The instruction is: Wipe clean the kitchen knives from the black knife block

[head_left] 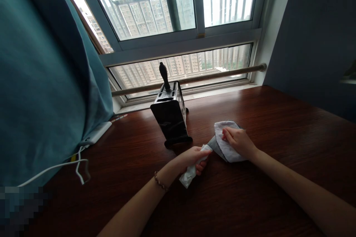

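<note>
My left hand [194,158] is closed around a knife's handle, which is wrapped in crumpled white material [188,178]. From there the grey blade of the knife [217,150] runs to the right, mostly hidden under a white cloth [232,152]. Pressed on that cloth is my right hand [237,142], fingers curled and gripping it over the blade. Behind my hands stands a black knife block [169,120] with one black-handled utensil [164,76] upright in a slot.
All this is on a dark reddish wooden table [267,200]. At left hangs a teal curtain [50,63], beside a white power strip [97,133] with a white cable [52,170]. A barred window [183,37] and a horizontal rail [222,74] lie beyond the table.
</note>
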### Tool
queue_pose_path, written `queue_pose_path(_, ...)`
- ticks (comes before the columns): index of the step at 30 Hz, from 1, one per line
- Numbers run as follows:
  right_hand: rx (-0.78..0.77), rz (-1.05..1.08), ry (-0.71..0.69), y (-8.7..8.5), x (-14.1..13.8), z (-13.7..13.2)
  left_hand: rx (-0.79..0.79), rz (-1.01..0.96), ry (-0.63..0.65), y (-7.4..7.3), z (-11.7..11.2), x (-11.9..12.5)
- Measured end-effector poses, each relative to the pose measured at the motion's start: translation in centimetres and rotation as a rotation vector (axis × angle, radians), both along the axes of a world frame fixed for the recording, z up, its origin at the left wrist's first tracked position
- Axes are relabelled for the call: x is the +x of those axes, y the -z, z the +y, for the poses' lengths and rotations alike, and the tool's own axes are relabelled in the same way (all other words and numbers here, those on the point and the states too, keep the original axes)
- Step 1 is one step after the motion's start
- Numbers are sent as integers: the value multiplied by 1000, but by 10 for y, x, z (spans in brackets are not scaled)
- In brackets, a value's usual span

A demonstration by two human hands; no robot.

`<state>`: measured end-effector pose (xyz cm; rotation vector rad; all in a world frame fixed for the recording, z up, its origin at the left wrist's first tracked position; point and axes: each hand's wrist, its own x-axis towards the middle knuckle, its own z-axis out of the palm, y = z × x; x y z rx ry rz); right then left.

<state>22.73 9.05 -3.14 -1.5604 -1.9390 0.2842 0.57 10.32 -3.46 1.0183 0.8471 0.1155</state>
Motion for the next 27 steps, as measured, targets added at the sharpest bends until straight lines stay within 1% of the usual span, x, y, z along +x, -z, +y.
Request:
queue_pose_path(3,44,-113,88,1,1,1,-23,-9,10,0,1,0)
queue_pose_path(5,53,-144,90,0,2,2,-32,-14,15,0,2,0)
queue_pose_path(6,49,-134,54,0,1,1,-36,-15,16,0,2,-1)
queue_pose_path(9,31,-69,-115,-2,-2,-1,-51,1,17,-1,3,-1)
queue_pose_path(11,27,-54,-164,-2,-3,-2,-60,22,13,-1,3,-1)
queue_pose_path(13,16,-85,-109,-1,1,2,-53,30,4,-1,3,0)
queue_pose_path(18,-48,-236,195,6,24,18,-30,9,1,1,2,0)
queue_pose_path(20,-52,-261,219,7,27,20,-28,0,1,1,2,0)
queue_pose_path(22,-29,-245,133,5,23,17,-33,-2,-1,2,2,-1)
queue_pose_path(25,17,-205,-61,2,9,8,-48,1,8,2,3,-1)
queue_pose_path(27,41,-218,-119,1,3,4,-54,-5,13,3,4,-1)
